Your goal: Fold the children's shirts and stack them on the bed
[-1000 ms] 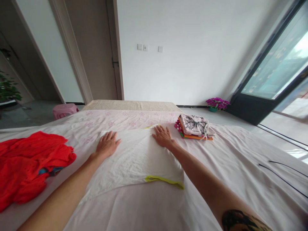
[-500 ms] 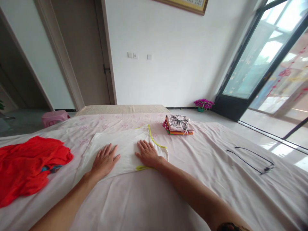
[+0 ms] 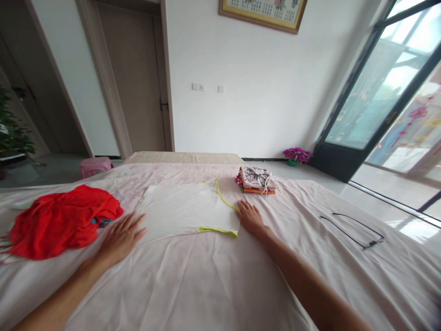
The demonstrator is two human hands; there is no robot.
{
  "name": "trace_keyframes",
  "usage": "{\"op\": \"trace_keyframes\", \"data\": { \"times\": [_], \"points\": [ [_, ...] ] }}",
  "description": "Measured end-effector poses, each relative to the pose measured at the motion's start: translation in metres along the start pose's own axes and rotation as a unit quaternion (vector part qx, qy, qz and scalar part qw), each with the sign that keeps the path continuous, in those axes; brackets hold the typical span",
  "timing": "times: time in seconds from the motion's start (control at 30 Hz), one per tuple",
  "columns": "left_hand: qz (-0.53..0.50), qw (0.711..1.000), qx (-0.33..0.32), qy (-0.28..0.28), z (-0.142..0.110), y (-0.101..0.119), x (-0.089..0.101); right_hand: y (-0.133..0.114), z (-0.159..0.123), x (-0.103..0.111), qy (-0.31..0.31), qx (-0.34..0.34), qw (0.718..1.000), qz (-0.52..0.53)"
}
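Observation:
A white garment with yellow-green trim lies spread flat on the pale pink bed sheet. My left hand rests flat and open on the sheet at the garment's left edge. My right hand lies flat and open at the garment's right edge, beside the trimmed corner. Neither hand holds anything.
A crumpled red garment lies at the left. A small stack of folded clothes with a butterfly print on top sits beyond my right hand. A black cable lies on the sheet at the right. A pink stool and potted flowers stand on the floor.
Both hands slid outward from the middle of the white garment to its left and right edges. The view tilted up and shifted.

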State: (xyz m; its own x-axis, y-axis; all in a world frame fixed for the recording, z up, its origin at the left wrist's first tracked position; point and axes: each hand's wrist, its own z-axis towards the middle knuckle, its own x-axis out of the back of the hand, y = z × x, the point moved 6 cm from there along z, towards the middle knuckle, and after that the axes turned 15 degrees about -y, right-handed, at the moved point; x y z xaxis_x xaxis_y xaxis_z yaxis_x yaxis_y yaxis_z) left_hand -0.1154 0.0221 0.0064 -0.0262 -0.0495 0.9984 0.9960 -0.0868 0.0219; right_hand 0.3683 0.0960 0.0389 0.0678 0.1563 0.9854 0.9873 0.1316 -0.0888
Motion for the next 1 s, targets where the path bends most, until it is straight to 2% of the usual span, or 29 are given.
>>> {"op": "trace_keyframes", "data": {
  "times": [0.1,0.17,0.3,0.37,0.57,0.77,0.87,1.0],
  "points": [
    [-0.039,0.997,-0.049,0.039,-0.022,-0.009,0.011,0.006,-0.024,0.013,0.049,0.015,0.998,0.026],
    [-0.062,0.992,-0.090,0.067,-0.038,-0.012,0.022,0.006,-0.041,0.019,0.071,0.061,0.995,0.044],
    [-0.080,0.984,-0.143,0.074,-0.062,-0.011,0.032,-0.007,-0.068,0.021,0.039,0.192,0.980,0.048],
    [-0.094,0.981,-0.156,0.067,-0.066,-0.009,0.031,-0.016,-0.074,0.020,0.020,0.227,0.973,0.031],
    [-0.086,0.981,-0.158,0.074,-0.064,0.000,0.029,-0.033,-0.068,0.017,0.016,0.254,0.967,-0.018],
    [-0.071,0.982,-0.152,0.090,-0.063,0.002,0.030,-0.028,-0.054,0.016,0.043,0.216,0.974,0.047],
    [-0.072,0.983,-0.139,0.096,-0.062,0.000,0.028,-0.030,-0.044,0.027,0.055,0.206,0.975,0.061],
    [-0.070,0.984,-0.137,0.092,-0.061,-0.002,0.023,-0.053,-0.024,0.053,0.057,0.245,0.967,0.033]
  ]
}}
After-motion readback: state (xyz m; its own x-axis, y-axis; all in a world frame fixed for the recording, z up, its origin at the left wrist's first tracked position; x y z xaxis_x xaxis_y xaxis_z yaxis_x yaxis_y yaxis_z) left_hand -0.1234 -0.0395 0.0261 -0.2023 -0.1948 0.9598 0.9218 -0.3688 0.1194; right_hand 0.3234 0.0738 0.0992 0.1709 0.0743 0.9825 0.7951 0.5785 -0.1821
